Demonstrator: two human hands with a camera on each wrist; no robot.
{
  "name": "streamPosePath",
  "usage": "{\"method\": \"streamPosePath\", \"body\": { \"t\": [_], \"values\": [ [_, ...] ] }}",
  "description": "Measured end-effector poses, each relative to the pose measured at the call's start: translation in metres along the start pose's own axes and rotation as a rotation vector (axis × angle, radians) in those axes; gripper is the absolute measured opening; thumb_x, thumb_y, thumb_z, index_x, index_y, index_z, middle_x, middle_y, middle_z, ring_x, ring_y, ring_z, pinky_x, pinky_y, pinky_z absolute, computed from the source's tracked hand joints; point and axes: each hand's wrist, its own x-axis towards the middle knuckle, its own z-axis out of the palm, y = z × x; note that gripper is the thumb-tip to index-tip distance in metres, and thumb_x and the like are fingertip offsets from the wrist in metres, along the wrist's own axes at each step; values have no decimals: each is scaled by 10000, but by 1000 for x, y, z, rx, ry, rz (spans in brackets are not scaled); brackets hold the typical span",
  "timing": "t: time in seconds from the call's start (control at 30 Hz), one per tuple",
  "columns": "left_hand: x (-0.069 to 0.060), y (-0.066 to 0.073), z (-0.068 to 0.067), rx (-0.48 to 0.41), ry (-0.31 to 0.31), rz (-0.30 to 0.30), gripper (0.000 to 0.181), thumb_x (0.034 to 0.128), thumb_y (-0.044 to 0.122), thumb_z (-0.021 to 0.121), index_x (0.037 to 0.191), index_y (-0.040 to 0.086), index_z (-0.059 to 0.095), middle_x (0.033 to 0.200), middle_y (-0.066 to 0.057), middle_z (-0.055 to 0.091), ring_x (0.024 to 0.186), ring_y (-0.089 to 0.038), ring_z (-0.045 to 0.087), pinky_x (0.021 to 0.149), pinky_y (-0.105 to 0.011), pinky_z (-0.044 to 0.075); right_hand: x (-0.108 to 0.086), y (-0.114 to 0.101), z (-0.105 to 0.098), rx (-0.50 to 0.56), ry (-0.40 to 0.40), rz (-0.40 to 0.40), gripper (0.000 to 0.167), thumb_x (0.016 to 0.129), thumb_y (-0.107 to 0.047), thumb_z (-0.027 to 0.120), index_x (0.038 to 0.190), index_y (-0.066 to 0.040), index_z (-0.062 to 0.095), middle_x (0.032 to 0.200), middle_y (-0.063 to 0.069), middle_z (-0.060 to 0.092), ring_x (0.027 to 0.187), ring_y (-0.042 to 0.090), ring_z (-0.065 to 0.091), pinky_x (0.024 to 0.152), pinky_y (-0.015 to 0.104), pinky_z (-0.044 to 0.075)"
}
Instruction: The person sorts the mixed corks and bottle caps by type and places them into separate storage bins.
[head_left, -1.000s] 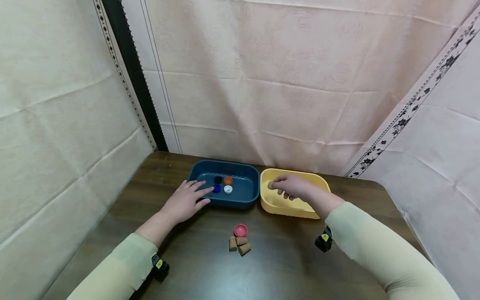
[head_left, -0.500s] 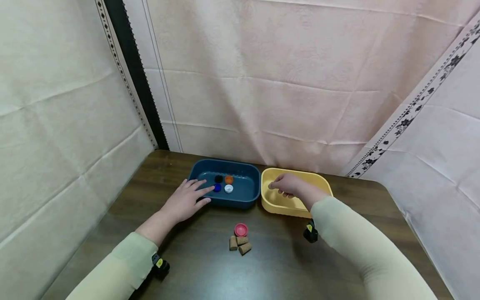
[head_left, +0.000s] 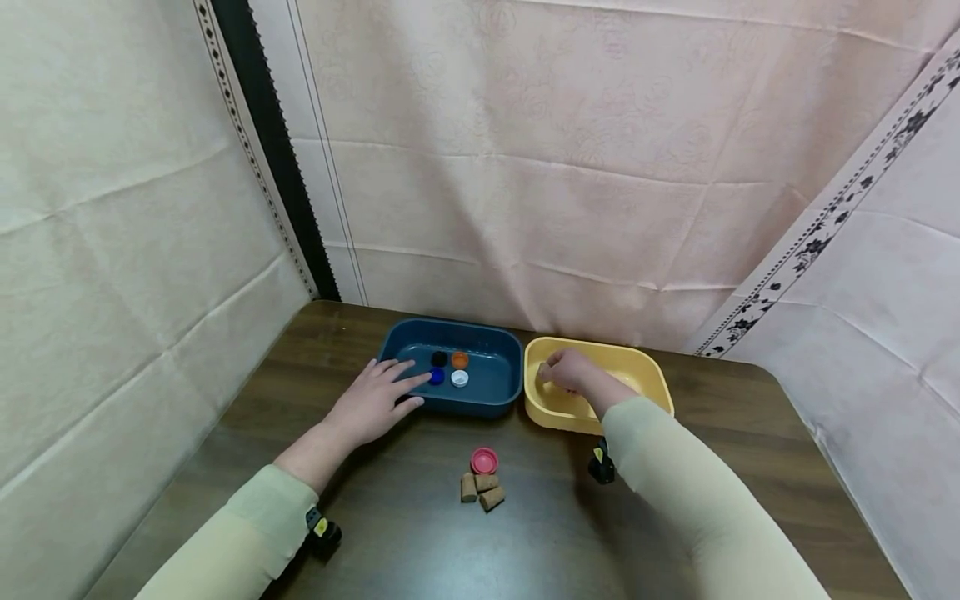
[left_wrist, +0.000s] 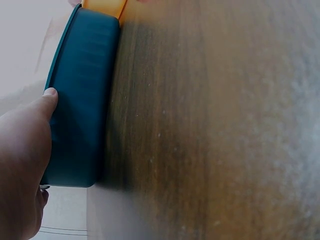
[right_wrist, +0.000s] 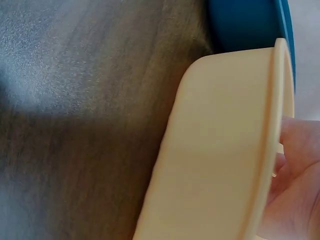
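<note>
Left hand (head_left: 372, 402) rests on the dark-blue tray's (head_left: 491, 358) near-left rim, fingers apart; leaning harder could tip it or knock the blue cap (head_left: 437, 377) at the fingertip. Right hand (head_left: 574, 373) is inside the yellow tray (head_left: 633, 363); fingertips hidden, can't tell the grip. A low wrist could drag that tray. Cap: small, round, deep blue, just left of the white cap (head_left: 460, 378).

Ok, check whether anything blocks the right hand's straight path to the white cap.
Yes: the facing end walls of the yellow tray and the blue tray stand between the right hand and the white cap. Nothing else visible does; the left hand is on the cap's other side.
</note>
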Motion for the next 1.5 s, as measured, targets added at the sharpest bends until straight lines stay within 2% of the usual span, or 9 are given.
{"method": "streamPosePath", "body": {
  "t": [0.27, 0.5, 0.73, 0.87, 1.0, 1.13, 1.27, 1.5],
  "values": [
    [0, 1, 0, -2, 7, 2, 541, 1004, 579, 441, 1497, 355, 444, 1563, -64, 391, 1434, -356, 316, 1175, -601, 157, 5, 5, 8, -53, 60, -3, 253, 885, -165, 721, 1077, -45, 609, 821, 83, 556, 702, 215, 515, 600, 289, 427],
    [0, 1, -1, -8, 11, 5, 540, 1003, 573, 451, 1492, 343, 456, 1558, -67, 398, 1430, -361, 321, 1173, -605, 157, 6, 8, 11, -96, 90, -23, 317, 875, -177, 731, 1136, -41, 612, 846, 84, 593, 751, 220, 559, 650, 294, 457],
    [0, 1, 1, 1, 5, -2, 541, 1003, 578, 444, 1498, 358, 441, 1561, -65, 394, 1433, -358, 317, 1176, -600, 154, 5, 8, 14, -191, 128, -72, 349, 866, -176, 734, 1163, -24, 631, 907, 99, 594, 810, 247, 557, 698, 308, 458],
    [0, 2, 1, 1, 5, -6, 540, 1003, 579, 446, 1499, 366, 436, 1564, -61, 390, 1435, -354, 314, 1178, -596, 151, 5, 9, 14, -224, 139, -79, 391, 864, -189, 738, 1197, -18, 623, 978, 117, 610, 879, 273, 552, 771, 338, 457],
    [0, 2, 0, 3, 13, 2, 529, 1008, 555, 462, 1496, 351, 447, 1562, -68, 392, 1433, -357, 317, 1178, -597, 151, 0, 7, 12, -239, 143, -75, 499, 857, -210, 743, 1279, -1, 577, 1148, 158, 623, 996, 292, 553, 895, 391, 461],
    [0, 3, -1, 5, 19, 11, 523, 1013, 540, 463, 1493, 332, 459, 1557, -77, 397, 1429, -361, 323, 1181, -593, 147, -7, 7, 8, -194, 146, -74, 556, 882, -241, 730, 1340, 4, 532, 1297, 197, 581, 1098, 312, 543, 976, 439, 445],
    [-1, 3, -1, 9, 24, 9, 526, 1010, 543, 468, 1491, 333, 461, 1554, -79, 403, 1428, -363, 328, 1181, -592, 150, -16, 8, 3, -97, 155, -96, 544, 916, -253, 694, 1361, 5, 514, 1341, 217, 552, 1120, 321, 544, 974, 458, 454],
    [0, 2, 0, 1, 15, 6, 543, 1007, 566, 451, 1497, 334, 450, 1558, -83, 396, 1434, -368, 314, 1179, -596, 148, -33, 9, -2, 124, 171, -92, 538, 938, -283, 684, 1388, -45, 512, 1176, 191, 599, 1000, 341, 619, 835, 423, 522]
  ]
}}
